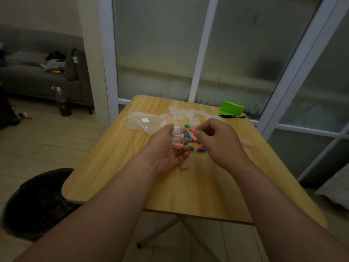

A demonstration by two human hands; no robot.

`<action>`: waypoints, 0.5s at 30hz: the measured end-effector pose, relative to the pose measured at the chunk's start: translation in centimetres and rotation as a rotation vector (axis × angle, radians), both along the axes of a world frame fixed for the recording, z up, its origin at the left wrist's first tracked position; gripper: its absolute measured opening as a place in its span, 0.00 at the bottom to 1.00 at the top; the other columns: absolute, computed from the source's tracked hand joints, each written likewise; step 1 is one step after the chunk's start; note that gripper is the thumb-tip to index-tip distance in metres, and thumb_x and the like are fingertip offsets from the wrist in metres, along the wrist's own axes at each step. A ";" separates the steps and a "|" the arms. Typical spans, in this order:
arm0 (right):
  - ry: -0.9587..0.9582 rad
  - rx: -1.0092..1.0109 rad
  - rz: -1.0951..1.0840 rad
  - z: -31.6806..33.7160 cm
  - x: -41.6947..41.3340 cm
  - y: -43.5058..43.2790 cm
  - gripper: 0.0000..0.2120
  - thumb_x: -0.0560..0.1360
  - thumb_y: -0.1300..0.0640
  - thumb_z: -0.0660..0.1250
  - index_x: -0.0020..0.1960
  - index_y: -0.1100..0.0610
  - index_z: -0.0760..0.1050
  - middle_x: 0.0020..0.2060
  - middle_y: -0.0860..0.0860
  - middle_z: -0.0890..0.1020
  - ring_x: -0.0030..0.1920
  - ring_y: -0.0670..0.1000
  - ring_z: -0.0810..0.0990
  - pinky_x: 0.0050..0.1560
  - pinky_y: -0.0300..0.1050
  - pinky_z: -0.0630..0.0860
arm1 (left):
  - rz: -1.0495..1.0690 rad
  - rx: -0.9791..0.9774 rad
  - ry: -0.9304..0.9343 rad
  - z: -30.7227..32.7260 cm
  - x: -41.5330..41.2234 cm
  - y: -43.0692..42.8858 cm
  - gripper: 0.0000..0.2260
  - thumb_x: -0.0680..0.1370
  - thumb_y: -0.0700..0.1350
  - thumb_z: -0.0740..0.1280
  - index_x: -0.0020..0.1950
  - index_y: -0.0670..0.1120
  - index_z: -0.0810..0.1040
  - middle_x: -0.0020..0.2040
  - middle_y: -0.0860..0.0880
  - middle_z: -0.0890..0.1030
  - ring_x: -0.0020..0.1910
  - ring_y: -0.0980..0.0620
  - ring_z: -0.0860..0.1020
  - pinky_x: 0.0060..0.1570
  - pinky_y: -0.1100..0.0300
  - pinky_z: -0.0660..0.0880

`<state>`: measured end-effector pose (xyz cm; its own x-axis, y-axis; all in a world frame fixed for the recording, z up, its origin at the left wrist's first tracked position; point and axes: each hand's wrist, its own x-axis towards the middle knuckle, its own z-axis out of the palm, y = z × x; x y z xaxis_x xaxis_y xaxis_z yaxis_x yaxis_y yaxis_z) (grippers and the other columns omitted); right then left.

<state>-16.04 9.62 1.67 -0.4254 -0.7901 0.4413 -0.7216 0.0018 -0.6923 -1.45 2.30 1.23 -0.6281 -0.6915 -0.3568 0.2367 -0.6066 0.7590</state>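
My left hand (166, 148) holds a small clear plastic case (177, 138) with its lid up; a pink earplug lies inside it. My right hand (217, 140) pinches another pink earplug (192, 130) between thumb and fingers, just right of the open case. Under both hands a pile of coloured earplugs (192, 143), green, blue, orange and purple, lies on the wooden table (188, 186). One pink earplug (184, 168) lies alone below my left hand.
Several empty clear cases (188, 114) sit at the table's far side, with a clear plastic bag (143, 121) to their left. A closed case holding pink earplugs (246, 142) lies at the right. A black marker (232, 116) and a green holder (231, 107) are far right.
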 end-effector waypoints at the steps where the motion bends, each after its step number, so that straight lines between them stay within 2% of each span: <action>1: 0.023 0.000 0.040 0.3 0.3 0.0 0.04 0.79 0.50 0.74 0.46 0.49 0.82 0.41 0.44 0.83 0.43 0.47 0.82 0.43 0.55 0.84 | -0.012 -0.002 0.006 0.0 0.0 0.1 0.21 0.87 0.57 0.54 0.62 0.44 0.80 0.40 0.46 0.80 0.35 0.51 0.76 0.37 0.56 0.76; 3: 0.124 0.034 0.087 0.6 1.0 0.1 0.04 0.79 0.50 0.75 0.47 0.48 0.82 0.43 0.43 0.81 0.44 0.44 0.80 0.43 0.47 0.80 | -0.033 -0.009 0.018 0.1 0.1 0.3 0.21 0.87 0.57 0.54 0.59 0.44 0.80 0.37 0.47 0.80 0.35 0.52 0.76 0.39 0.56 0.75; 5: 0.244 0.070 0.087 0.6 1.4 0.1 0.03 0.78 0.49 0.75 0.47 0.47 0.82 0.45 0.43 0.78 0.45 0.42 0.77 0.43 0.39 0.72 | -0.043 -0.012 0.022 0.2 0.1 0.5 0.22 0.87 0.57 0.54 0.61 0.44 0.81 0.38 0.46 0.82 0.35 0.53 0.77 0.42 0.56 0.76; 8: 0.339 0.113 0.082 0.5 1.9 0.2 0.04 0.78 0.50 0.74 0.46 0.45 0.80 0.45 0.43 0.75 0.47 0.42 0.75 0.43 0.40 0.69 | -0.053 -0.015 0.019 0.2 0.2 0.5 0.24 0.87 0.58 0.55 0.69 0.43 0.79 0.47 0.44 0.83 0.40 0.51 0.79 0.45 0.55 0.77; 9: 0.355 0.124 0.078 0.5 2.0 0.2 0.04 0.78 0.50 0.74 0.47 0.44 0.80 0.45 0.43 0.74 0.47 0.42 0.74 0.43 0.40 0.68 | -0.055 -0.017 0.016 0.2 0.2 0.5 0.24 0.86 0.58 0.55 0.70 0.43 0.79 0.47 0.45 0.83 0.41 0.51 0.79 0.44 0.55 0.77; 12: 0.366 0.138 0.074 0.4 2.1 0.1 0.03 0.78 0.50 0.74 0.47 0.43 0.80 0.46 0.43 0.74 0.47 0.42 0.74 0.44 0.43 0.70 | -0.057 -0.028 0.015 0.1 0.3 0.4 0.23 0.86 0.58 0.55 0.67 0.44 0.80 0.38 0.47 0.81 0.36 0.52 0.77 0.41 0.56 0.76; 15: 0.353 0.149 0.079 0.1 2.1 0.0 0.01 0.78 0.48 0.73 0.49 0.44 0.83 0.47 0.43 0.75 0.47 0.42 0.75 0.46 0.44 0.73 | -0.054 -0.023 0.024 -0.1 0.2 0.2 0.24 0.87 0.58 0.55 0.70 0.43 0.79 0.38 0.47 0.80 0.35 0.53 0.76 0.42 0.56 0.76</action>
<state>-13.89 9.58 1.73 -0.2026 -0.8809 0.4277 -0.9174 0.0181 -0.3975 -1.22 2.46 1.16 -0.6730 -0.6640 -0.3259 0.2221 -0.6017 0.7672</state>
